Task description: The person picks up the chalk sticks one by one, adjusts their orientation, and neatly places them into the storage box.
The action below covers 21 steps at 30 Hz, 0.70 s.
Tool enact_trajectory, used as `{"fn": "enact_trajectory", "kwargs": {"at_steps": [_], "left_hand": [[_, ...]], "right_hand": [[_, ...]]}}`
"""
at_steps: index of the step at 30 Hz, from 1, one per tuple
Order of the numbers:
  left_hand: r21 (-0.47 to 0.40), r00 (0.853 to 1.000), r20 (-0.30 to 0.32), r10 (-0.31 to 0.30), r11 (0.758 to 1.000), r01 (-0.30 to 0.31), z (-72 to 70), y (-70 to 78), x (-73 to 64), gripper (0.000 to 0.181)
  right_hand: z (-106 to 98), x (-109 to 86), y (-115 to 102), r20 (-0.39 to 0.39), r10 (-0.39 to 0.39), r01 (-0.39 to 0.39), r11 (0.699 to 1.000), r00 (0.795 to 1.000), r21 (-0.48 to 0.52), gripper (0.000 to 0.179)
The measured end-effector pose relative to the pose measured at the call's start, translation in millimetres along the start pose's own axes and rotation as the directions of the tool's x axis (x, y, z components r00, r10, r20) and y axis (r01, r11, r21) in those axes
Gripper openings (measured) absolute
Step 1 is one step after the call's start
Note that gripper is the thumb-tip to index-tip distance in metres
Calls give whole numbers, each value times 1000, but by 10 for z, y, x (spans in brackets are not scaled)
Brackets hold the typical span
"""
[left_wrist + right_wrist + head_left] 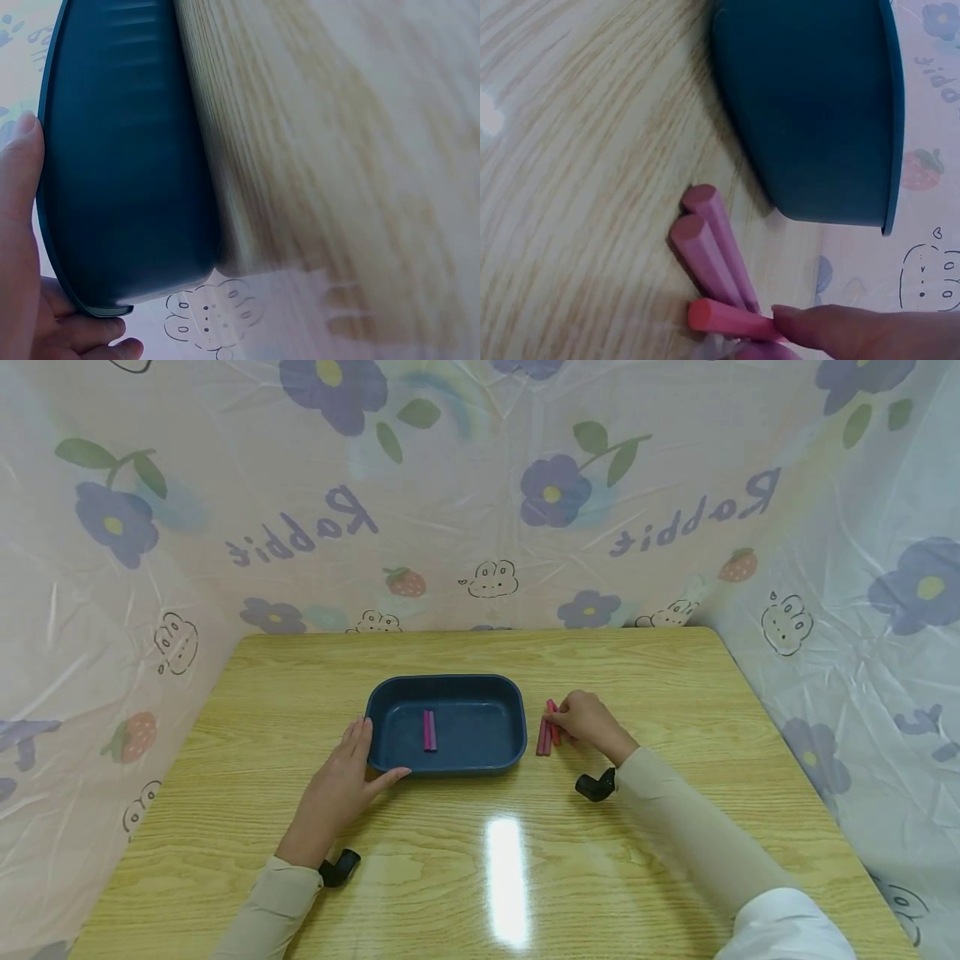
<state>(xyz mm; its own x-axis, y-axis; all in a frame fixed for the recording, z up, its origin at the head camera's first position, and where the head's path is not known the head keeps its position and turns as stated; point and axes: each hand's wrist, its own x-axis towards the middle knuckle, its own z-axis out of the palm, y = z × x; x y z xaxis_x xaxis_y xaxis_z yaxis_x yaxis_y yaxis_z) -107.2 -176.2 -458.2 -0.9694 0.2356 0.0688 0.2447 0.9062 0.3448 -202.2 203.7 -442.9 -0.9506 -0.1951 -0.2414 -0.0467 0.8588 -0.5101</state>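
A dark blue rectangular tray point(480, 767) stands on the table, with a magenta stick point(427, 731) and a pale purple stick point(432, 735) side by side inside. My left hand point(345, 777) rests against its near left corner, fingers along the left wall and thumb along the front. Right of the tray, my right hand point(592, 722) pinches a coral-red stick point(731, 319) between thumb and fingers. Two mauve sticks point(709, 259) lie on the wood beside it, partly under the red one in the right wrist view. Part of the red stick is hidden by the fingers.
The wood-grain table point(420, 877) has a bright light reflection near its front. A patterned curtain point(450, 527) with flowers and rabbits hangs behind and at both sides. Each wrist carries a small black camera point(596, 786).
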Motion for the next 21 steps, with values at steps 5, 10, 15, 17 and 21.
{"fn": "enact_trajectory", "kwargs": {"at_steps": [5,10,15,17,21], "left_hand": [[-3,1000,7,-7,1000,7,-5,5,1,103],[0,1000,6,-7,1000,7,-4,7,1,103],[4,1000,-3,0,1000,0,-1,10,0,102],[4,1000,-4,0,1000,0,-2,11,-2,102],[8,1000,-10,1,1000,-1,-2,14,-4,102]], "right_hand": [[9,-2,7,-20,-18,18,1000,1000,10,45],[-2,-10,-1,-36,-4,6,999,999,37,43],[-6,-15,-5,-53,-3,5,999,999,39,41],[2,-15,2,-62,-12,14,999,998,37,41],[31,-6,17,-80,-26,30,998,996,57,39]]}}
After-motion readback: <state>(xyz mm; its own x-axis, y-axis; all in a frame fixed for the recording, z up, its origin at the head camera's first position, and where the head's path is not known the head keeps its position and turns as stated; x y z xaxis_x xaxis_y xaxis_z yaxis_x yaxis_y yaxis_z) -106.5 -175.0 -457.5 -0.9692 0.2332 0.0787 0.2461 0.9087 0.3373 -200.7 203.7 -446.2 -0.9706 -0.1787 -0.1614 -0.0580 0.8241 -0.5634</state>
